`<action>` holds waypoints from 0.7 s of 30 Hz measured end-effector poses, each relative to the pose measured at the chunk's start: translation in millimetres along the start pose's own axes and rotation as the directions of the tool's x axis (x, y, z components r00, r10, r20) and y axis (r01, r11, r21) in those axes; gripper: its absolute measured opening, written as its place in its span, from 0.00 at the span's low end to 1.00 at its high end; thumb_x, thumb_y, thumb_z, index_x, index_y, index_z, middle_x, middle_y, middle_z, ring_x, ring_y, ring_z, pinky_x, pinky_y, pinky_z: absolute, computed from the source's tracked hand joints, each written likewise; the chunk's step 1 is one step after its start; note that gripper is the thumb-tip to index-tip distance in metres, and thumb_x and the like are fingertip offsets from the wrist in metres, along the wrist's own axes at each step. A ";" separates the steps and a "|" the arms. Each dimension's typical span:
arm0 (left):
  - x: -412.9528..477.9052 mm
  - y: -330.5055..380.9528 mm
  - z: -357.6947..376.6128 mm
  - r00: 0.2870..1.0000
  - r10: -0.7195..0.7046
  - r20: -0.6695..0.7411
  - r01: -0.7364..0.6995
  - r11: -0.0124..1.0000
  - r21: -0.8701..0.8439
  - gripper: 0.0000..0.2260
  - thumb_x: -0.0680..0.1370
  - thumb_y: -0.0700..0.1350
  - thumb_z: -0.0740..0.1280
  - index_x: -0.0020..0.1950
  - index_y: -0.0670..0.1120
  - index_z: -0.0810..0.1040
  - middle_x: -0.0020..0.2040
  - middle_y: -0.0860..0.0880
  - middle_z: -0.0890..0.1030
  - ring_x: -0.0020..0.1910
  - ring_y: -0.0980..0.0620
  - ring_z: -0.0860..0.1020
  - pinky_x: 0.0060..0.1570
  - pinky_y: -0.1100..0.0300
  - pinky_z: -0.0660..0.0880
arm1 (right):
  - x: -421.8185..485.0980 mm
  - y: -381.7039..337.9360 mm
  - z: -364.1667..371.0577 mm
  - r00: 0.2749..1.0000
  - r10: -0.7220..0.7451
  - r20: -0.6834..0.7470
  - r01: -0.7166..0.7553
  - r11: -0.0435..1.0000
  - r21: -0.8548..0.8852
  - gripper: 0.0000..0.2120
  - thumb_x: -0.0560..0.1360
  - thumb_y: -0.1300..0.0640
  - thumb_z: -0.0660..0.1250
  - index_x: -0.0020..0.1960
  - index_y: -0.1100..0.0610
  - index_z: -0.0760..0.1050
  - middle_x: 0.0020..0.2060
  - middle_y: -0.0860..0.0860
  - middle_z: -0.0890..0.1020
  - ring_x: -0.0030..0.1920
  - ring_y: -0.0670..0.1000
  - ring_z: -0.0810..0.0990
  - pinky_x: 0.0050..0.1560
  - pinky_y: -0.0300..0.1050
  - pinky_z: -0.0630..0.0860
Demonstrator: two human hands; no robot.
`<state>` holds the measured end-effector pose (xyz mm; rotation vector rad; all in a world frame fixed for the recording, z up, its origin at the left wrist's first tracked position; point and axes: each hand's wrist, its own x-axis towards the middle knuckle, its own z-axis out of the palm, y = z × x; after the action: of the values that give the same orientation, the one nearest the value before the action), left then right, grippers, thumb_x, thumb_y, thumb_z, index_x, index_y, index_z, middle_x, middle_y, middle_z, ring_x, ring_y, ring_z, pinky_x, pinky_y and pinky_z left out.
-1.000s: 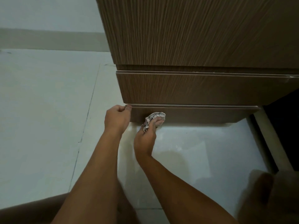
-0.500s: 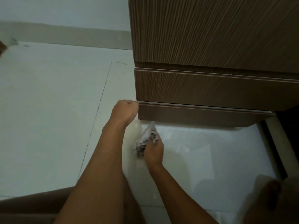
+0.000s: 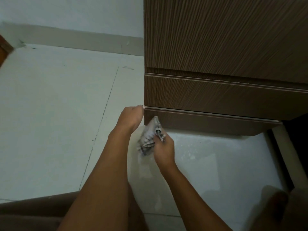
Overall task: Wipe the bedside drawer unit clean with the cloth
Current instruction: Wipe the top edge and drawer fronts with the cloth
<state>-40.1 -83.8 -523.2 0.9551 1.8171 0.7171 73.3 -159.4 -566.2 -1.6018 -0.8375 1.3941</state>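
The drawer unit (image 3: 216,47) fills the upper right of the frame, brown wood grain, with the bottom drawer (image 3: 208,122) lowest. The checked cloth (image 3: 150,137) sits at centre, bunched in the curled fingers of the right hand (image 3: 164,150), its top edge touching the drawer's left corner. The left hand (image 3: 131,116), fingers closed, grips that drawer's left end. Pale floor tiles (image 3: 58,114) spread to the left.

Right hand (image 3: 164,150) has raised the cloth (image 3: 150,136) from floor level back against the bottom drawer (image 3: 208,122) front's left corner.
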 end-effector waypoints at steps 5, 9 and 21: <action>-2.4 0.0 3.6 0.999 -0.031 -0.009 0.031 1.000 0.000 0.19 0.81 0.48 0.53 0.60 0.40 0.79 0.54 0.45 0.80 0.47 0.51 0.74 0.41 0.58 0.67 | -2.7 4.8 -40.7 0.697 -0.650 -0.302 0.503 0.744 -0.440 0.34 0.70 0.78 0.59 0.74 0.58 0.66 0.72 0.52 0.70 0.73 0.48 0.66 0.72 0.43 0.64; -2.7 -3.7 5.2 1.000 -0.011 -0.005 0.011 1.000 0.005 0.18 0.83 0.47 0.52 0.60 0.42 0.78 0.62 0.43 0.79 0.58 0.46 0.75 0.51 0.55 0.65 | 20.8 -6.4 -56.1 0.741 -0.642 -0.196 0.332 0.604 -0.724 0.36 0.68 0.74 0.66 0.72 0.53 0.68 0.73 0.49 0.68 0.75 0.51 0.61 0.69 0.59 0.67; -3.6 -7.1 0.8 0.994 -0.110 -0.022 0.103 0.974 -0.200 0.20 0.80 0.50 0.51 0.56 0.42 0.80 0.56 0.42 0.82 0.55 0.45 0.78 0.49 0.52 0.69 | 16.9 -35.4 8.4 0.762 -0.536 0.362 0.602 0.382 -0.701 0.32 0.71 0.72 0.62 0.72 0.51 0.69 0.72 0.48 0.70 0.74 0.49 0.61 0.76 0.50 0.52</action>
<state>-40.5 -90.5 -527.5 0.7131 1.7723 0.8337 69.0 -127.8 -541.8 -1.5751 -2.0598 0.5363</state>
